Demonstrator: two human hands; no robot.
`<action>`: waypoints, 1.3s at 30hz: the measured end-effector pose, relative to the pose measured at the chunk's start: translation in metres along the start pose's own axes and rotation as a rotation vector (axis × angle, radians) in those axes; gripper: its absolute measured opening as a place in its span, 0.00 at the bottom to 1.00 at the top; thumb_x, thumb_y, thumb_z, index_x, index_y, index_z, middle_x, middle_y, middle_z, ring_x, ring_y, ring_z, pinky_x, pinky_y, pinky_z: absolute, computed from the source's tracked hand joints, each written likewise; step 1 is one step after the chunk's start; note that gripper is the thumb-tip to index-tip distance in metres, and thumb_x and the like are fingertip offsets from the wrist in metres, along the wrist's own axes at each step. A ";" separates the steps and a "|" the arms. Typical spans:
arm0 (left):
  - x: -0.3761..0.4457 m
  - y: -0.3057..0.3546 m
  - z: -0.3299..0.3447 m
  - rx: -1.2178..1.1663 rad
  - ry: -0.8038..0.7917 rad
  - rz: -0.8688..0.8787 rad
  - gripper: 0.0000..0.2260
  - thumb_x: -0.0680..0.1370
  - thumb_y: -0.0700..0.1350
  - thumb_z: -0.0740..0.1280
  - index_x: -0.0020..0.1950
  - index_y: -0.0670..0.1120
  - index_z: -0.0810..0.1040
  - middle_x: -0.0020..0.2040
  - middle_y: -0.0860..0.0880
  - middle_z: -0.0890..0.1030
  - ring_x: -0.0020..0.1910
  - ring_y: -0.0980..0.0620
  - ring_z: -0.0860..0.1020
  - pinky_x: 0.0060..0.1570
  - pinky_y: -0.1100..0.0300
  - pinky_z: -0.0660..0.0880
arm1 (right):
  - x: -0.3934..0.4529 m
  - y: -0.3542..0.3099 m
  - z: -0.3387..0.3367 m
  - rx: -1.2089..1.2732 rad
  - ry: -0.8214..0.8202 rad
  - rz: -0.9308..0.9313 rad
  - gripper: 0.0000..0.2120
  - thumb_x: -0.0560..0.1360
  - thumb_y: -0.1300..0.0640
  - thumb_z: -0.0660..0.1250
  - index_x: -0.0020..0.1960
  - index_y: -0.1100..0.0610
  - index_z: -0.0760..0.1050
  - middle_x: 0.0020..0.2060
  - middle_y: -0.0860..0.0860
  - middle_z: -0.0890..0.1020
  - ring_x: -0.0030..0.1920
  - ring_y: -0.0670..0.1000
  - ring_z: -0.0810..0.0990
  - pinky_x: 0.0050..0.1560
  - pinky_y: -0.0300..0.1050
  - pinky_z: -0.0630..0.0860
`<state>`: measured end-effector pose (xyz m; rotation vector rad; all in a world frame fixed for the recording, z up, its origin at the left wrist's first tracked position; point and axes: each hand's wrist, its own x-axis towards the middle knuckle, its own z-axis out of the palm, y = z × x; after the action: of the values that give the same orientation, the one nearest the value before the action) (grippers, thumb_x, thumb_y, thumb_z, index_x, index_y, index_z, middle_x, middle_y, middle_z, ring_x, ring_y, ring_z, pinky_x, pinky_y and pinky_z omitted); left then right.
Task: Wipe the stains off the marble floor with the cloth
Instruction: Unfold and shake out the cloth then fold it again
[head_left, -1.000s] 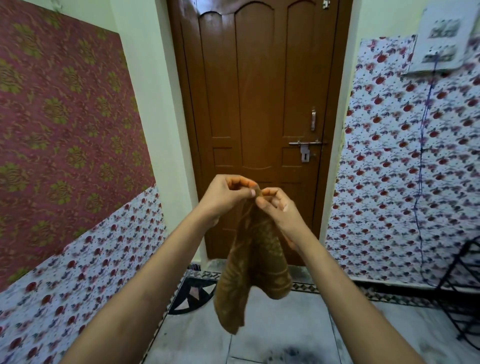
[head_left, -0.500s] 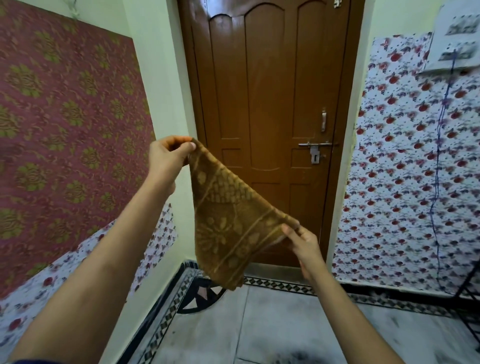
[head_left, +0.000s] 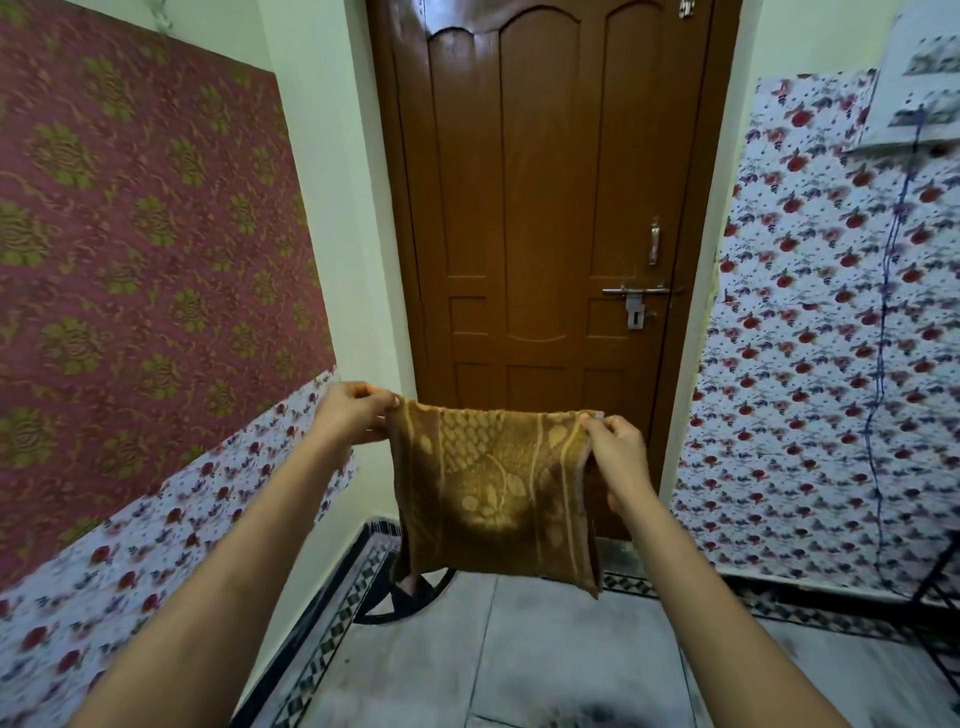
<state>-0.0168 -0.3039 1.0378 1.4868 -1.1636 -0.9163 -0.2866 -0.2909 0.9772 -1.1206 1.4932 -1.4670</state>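
A brown cloth (head_left: 493, 493) with a yellow leaf pattern hangs spread flat in the air in front of me, doubled over so its lower edge ends above the floor. My left hand (head_left: 353, 418) pinches its top left corner. My right hand (head_left: 615, 457) pinches the top right corner. Below lies the grey marble floor (head_left: 545, 649), with a dark smudged stain (head_left: 587, 714) at the bottom edge of the view.
A closed brown wooden door (head_left: 545, 208) with a metal latch (head_left: 636, 301) faces me. Patterned coverings line the walls on both sides. A black metal rack (head_left: 940, 597) stands at the right edge. A black-and-white tile border (head_left: 332, 623) runs along the floor's left side.
The cloth went from hanging bunched, to stretched slantwise, to held level and flat. My left hand came down and my right hand rose, so both now hold the top corners at equal height.
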 end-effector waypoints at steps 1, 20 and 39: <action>-0.004 -0.003 0.006 -0.010 -0.041 -0.002 0.07 0.75 0.36 0.67 0.37 0.41 0.75 0.37 0.43 0.80 0.34 0.49 0.80 0.31 0.61 0.80 | -0.003 0.000 0.004 -0.048 -0.019 -0.019 0.11 0.78 0.54 0.61 0.39 0.56 0.72 0.35 0.52 0.77 0.38 0.51 0.77 0.37 0.45 0.73; -0.053 -0.007 0.069 0.311 -0.143 0.398 0.04 0.71 0.45 0.73 0.44 0.48 0.82 0.41 0.51 0.83 0.44 0.54 0.81 0.46 0.59 0.79 | -0.046 -0.012 0.044 0.025 -0.428 -0.041 0.18 0.76 0.70 0.56 0.62 0.60 0.75 0.49 0.53 0.82 0.46 0.48 0.83 0.46 0.38 0.80; -0.037 0.024 0.017 -0.146 -0.310 0.347 0.11 0.77 0.33 0.60 0.39 0.45 0.77 0.34 0.53 0.78 0.36 0.54 0.74 0.38 0.63 0.74 | -0.035 -0.004 0.030 0.635 -0.448 0.079 0.06 0.74 0.62 0.65 0.51 0.56 0.76 0.47 0.53 0.81 0.53 0.52 0.78 0.57 0.48 0.74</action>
<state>-0.0476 -0.2733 1.0565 1.0063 -1.4898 -0.9850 -0.2466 -0.2683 0.9765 -0.8964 0.6803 -1.3741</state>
